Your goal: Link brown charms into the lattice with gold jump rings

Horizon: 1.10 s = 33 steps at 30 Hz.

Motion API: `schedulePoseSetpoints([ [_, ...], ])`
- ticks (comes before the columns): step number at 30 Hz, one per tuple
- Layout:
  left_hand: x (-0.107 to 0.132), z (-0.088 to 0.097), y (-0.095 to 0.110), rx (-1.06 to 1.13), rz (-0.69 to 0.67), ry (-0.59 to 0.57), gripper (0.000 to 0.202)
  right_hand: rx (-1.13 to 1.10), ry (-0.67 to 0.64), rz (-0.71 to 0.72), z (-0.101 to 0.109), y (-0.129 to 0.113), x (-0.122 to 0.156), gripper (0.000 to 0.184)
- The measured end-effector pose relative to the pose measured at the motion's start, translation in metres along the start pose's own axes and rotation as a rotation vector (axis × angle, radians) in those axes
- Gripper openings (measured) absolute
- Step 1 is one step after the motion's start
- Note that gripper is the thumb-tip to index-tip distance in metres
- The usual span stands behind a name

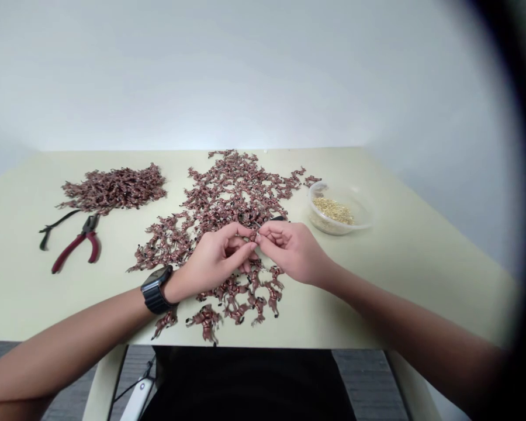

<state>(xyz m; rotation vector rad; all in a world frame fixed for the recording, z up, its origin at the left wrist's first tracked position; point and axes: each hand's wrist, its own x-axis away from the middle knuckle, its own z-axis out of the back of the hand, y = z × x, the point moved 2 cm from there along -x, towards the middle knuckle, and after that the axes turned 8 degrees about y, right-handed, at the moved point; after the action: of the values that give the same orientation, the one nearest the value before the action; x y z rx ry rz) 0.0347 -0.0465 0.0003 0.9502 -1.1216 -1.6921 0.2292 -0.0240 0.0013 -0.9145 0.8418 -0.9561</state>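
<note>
My left hand (pixel 221 255), with a black watch (pixel 156 289) on its wrist, pinches a small brown animal figure (pixel 252 237), mostly covered by the fingers. Against it, fingertips nearly touching the left ones, my right hand (pixel 291 248) is closed in a pinch; what it holds is too small to make out. A dark, slim object (pixel 279 218) shows just behind the right fingers, and whether it is held I cannot tell. Both hands are over a spread of shiny brown horse-like figures (pixel 232 196), some lying loose (pixel 205 320) by the table's front edge.
A denser heap of brown figures (pixel 116 188) lies at the left. Before it are red-handled pliers (pixel 76 245) and a black tool (pixel 55 228). On the right stands a clear plastic bowl (pixel 363 219) with tiny gold pieces (pixel 333 210). A wall rises behind the pale table (pixel 333 316).
</note>
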Motion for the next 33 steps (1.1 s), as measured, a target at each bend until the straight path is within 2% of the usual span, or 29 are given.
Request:
schedulePoseSetpoints([
  [2,0.001,0.002,0.000,-0.149,-0.083,0.010,0.029,-0.249,-0.117,-0.246,0.001,0.000,-0.002,0.019],
  [4,0.001,0.004,0.001,-0.257,-0.153,0.022,0.028,-0.454,-0.216,-0.421,0.001,0.001,-0.004,0.016],
  [6,0.000,0.004,0.001,-0.234,-0.149,0.027,0.029,-0.537,-0.251,-0.464,0.000,0.003,-0.005,0.016],
  [7,0.000,0.003,0.001,-0.174,-0.115,0.029,0.029,-0.508,-0.240,-0.434,0.000,0.003,-0.005,0.017],
  [9,-0.001,0.001,0.000,-0.025,-0.022,0.029,0.030,-0.325,-0.164,-0.282,0.000,0.004,-0.004,0.022],
  [12,-0.002,-0.001,0.000,0.122,0.076,0.024,0.031,0.074,-0.029,0.095,0.001,0.002,-0.001,0.025],
  [14,-0.003,-0.002,0.001,0.175,0.115,0.013,0.030,0.292,0.012,0.349,0.001,0.003,0.001,0.023],
  [16,-0.003,-0.002,0.002,0.217,0.145,0.003,0.029,0.456,0.018,0.535,0.001,0.006,0.001,0.019],
  [19,-0.004,-0.003,0.002,0.257,0.166,-0.012,0.029,0.615,0.005,0.671,0.002,0.013,0.001,0.019],
  [21,-0.004,-0.004,0.002,0.269,0.160,-0.018,0.028,0.635,-0.002,0.684,0.001,0.013,0.002,0.022],
  [23,-0.004,-0.004,0.001,0.255,0.132,-0.019,0.028,0.546,-0.004,0.606,0.001,0.010,0.003,0.025],
  [26,-0.002,-0.002,0.001,0.140,0.062,-0.023,0.027,0.256,-0.011,0.302,0.002,0.004,0.001,0.030],
  [28,0.000,0.001,0.002,-0.016,-0.012,-0.024,0.026,-0.018,-0.092,0.006,0.003,0.004,-0.002,0.029],
  [30,0.002,0.004,0.004,-0.174,-0.091,-0.016,0.027,-0.299,-0.231,-0.272,0.003,0.006,-0.004,0.022],
  [32,0.001,0.004,0.004,-0.216,-0.112,-0.009,0.028,-0.481,-0.328,-0.427,0.003,0.008,-0.006,0.018],
  [33,0.001,0.004,0.004,-0.175,-0.090,-0.009,0.028,-0.510,-0.337,-0.440,0.003,0.008,-0.006,0.018],
])
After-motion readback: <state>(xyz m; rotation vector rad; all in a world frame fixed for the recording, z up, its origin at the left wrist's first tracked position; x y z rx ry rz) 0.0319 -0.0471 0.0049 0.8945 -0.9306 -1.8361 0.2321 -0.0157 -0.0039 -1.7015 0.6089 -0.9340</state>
